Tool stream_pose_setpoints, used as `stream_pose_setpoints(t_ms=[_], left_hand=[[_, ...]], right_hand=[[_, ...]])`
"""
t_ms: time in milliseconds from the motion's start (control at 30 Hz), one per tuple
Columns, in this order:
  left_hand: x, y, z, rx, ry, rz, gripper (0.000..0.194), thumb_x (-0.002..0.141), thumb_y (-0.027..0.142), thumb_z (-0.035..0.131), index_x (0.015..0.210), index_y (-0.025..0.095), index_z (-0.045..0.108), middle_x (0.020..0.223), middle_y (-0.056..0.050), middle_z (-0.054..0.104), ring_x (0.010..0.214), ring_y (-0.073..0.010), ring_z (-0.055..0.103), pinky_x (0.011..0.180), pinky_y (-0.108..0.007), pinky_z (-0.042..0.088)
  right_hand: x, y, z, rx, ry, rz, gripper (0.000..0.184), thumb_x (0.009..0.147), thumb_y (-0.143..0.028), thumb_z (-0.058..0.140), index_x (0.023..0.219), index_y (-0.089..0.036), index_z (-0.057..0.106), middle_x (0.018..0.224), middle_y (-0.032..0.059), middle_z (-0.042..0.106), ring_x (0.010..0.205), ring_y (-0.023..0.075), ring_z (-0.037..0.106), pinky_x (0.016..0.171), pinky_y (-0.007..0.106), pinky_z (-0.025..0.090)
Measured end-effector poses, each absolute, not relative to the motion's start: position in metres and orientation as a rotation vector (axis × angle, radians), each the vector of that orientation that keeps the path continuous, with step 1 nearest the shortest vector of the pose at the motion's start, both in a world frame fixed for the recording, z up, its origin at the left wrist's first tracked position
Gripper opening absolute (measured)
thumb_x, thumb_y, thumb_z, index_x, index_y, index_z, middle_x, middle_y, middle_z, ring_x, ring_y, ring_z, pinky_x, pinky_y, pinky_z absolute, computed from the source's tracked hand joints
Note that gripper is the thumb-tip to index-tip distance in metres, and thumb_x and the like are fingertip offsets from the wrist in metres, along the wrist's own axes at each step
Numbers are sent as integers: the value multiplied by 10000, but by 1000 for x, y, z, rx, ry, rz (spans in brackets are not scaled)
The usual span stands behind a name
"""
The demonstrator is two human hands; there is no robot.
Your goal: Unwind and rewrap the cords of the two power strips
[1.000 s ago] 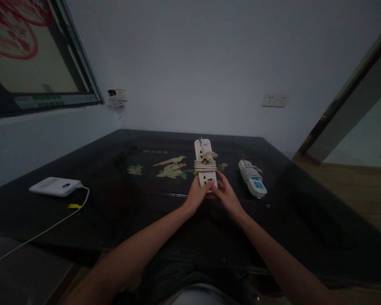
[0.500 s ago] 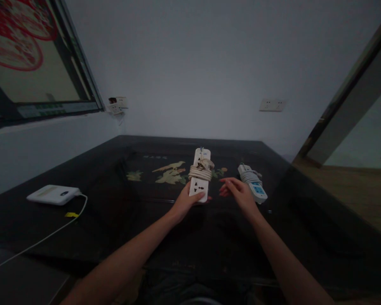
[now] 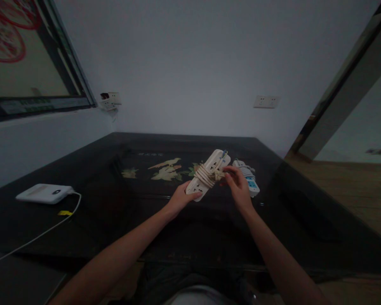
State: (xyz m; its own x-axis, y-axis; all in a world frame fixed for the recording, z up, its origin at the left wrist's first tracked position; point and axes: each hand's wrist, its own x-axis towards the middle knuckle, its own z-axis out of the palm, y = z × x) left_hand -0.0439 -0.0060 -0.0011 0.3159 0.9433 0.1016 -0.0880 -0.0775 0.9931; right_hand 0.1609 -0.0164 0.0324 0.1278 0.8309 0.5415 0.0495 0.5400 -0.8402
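Note:
My left hand [image 3: 183, 195] grips the lower end of a white power strip [image 3: 195, 186], thumb on its socket face. The strip is tilted, its upper end leaning right, with its own pale cord [image 3: 204, 175] wound several times round the middle. At the right side of the coil, my right hand [image 3: 237, 184] is closed with fingertips at the cord's plug end [image 3: 219, 174]; the fingers partly cover it. Just behind that hand lies a second power strip [image 3: 252, 184] with blue sockets and a grey-white cord wrapped round it.
The dark table [image 3: 120, 237] has a bird-and-flower picture [image 3: 167, 169] on its top. A white box-like device [image 3: 44, 193] with a white cable [image 3: 78, 205] lies at left, near a yellow tag [image 3: 65, 213]. A dark flat object [image 3: 307, 216] is at right. Wall sockets [image 3: 266, 101] are behind.
The power strip in my left hand has tilted to the right. My right hand, apart from it before, has closed in on the plug end of its cord. The view has shifted slightly.

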Motion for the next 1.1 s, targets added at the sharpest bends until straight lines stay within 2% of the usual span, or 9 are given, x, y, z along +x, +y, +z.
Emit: stream_pose_setpoints(t_ms=[167, 367, 533, 800, 933, 1100], left_hand=[[-47, -7, 5, 1571, 1050, 1124, 349, 678, 286, 728, 976, 127, 640, 888, -55, 684, 812, -197, 610, 724, -293, 459], [-47, -12, 9, 1651, 1077, 1168, 290, 690, 312, 726, 916, 142, 663, 825, -41, 675, 770, -199, 601, 698, -285, 448], [-47, -8, 4, 1578, 1026, 1124, 330, 700, 358, 725, 939, 140, 661, 847, -47, 679, 782, -198, 606, 684, -277, 453], [-46, -7, 3, 1475, 1014, 1105, 351, 685, 371, 743, 911, 119, 653, 829, -54, 686, 757, -187, 624, 672, -273, 460], [-43, -14, 8, 1235, 857, 1058, 416, 719, 400, 723, 999, 116, 605, 908, -92, 694, 739, -211, 675, 600, -279, 492], [-43, -20, 15, 1110, 750, 1052, 452, 733, 381, 728, 1068, 115, 581, 994, -123, 687, 743, -214, 695, 542, -253, 505]], right_hand=[[160, -15, 26, -931, -1449, 660, 305, 747, -454, 688, 966, -256, 610, 1070, 58, 527, 981, 229, 540, 696, 335, 562], [157, -16, 26, -1009, -1414, 698, 364, 724, -478, 694, 984, -251, 578, 1017, 58, 560, 995, 237, 538, 722, 332, 539], [156, -16, 28, -1035, -1418, 676, 318, 766, -479, 651, 960, -239, 577, 967, 57, 576, 935, 229, 553, 741, 342, 521], [157, -14, 22, -1105, -1500, 578, 278, 835, -478, 574, 936, -220, 548, 933, 58, 583, 867, 222, 574, 684, 323, 502], [159, -14, 21, -1120, -1410, 587, 292, 855, -520, 528, 841, -229, 501, 797, 20, 586, 727, 196, 589, 644, 323, 501], [159, -14, 26, -1005, -1339, 687, 295, 841, -530, 545, 856, -237, 512, 817, 21, 586, 756, 186, 600, 622, 306, 540]])
